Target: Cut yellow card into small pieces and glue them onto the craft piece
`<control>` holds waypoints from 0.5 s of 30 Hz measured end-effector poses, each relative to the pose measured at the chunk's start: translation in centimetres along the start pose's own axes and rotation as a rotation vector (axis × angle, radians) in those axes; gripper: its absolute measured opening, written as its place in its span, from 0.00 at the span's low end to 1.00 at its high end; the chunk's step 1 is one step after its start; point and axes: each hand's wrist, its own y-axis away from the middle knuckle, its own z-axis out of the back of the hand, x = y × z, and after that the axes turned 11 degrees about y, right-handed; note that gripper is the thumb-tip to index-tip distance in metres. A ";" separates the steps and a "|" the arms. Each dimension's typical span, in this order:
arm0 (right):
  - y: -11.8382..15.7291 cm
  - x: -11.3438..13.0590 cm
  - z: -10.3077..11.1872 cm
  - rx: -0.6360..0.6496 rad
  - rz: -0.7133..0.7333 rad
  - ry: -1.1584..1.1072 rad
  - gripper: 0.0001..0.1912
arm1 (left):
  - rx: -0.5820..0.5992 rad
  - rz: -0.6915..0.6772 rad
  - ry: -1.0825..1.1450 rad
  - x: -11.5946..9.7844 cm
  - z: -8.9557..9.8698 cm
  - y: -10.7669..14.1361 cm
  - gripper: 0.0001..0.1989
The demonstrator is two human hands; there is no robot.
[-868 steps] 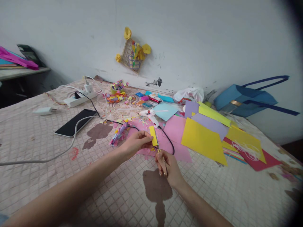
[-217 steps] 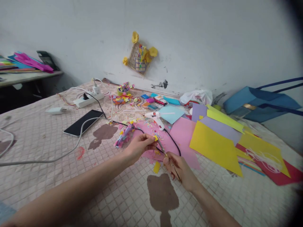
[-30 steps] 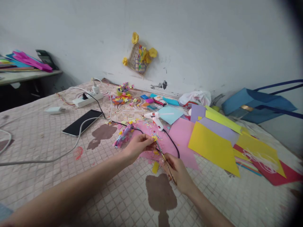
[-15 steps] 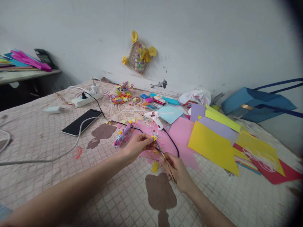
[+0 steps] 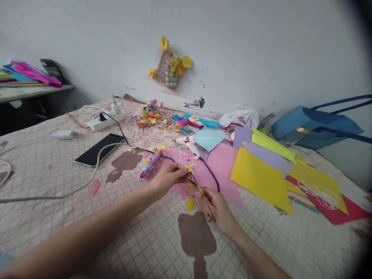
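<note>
Pinched in my left hand (image 5: 171,177) is a small piece of yellow paper (image 5: 188,168). My right hand (image 5: 215,206) grips a pair of scissors (image 5: 200,190), whose blades point up and left and reach the yellow piece at my left fingertips. Whether the blades touch it I cannot tell. Under my hands lies pink paper (image 5: 223,162) strewn with tiny paper scraps. Just beyond sits a white glue gun (image 5: 188,145) with a black cord. A bundle of purple and pink paper strips (image 5: 150,166) lies left of my left hand, and a loose yellow strip (image 5: 190,204) below it.
At left are a dark tablet (image 5: 100,150), a power strip (image 5: 106,121), a white charger (image 5: 65,134) and trailing cables. Yellow sheets (image 5: 261,180), purple sheets and a red sheet spread to the right. A blue bag (image 5: 315,126) leans by the wall. A small flower pot (image 5: 150,110) stands behind.
My hands stay almost in place, with the scissors still at the yellow piece. The whole view has shifted very slightly.
</note>
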 end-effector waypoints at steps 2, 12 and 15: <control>-0.1 -0.3 0.0 -0.003 -0.015 -0.009 0.18 | 0.003 0.005 -0.014 -0.1 0.1 -0.1 0.11; -0.8 -1.4 0.4 -0.078 -0.032 0.001 0.18 | 0.298 0.046 -0.929 -3.8 1.7 0.2 0.04; -0.9 -1.3 0.5 -0.081 -0.028 0.030 0.18 | 0.247 -0.028 -1.196 -4.1 2.3 0.4 0.05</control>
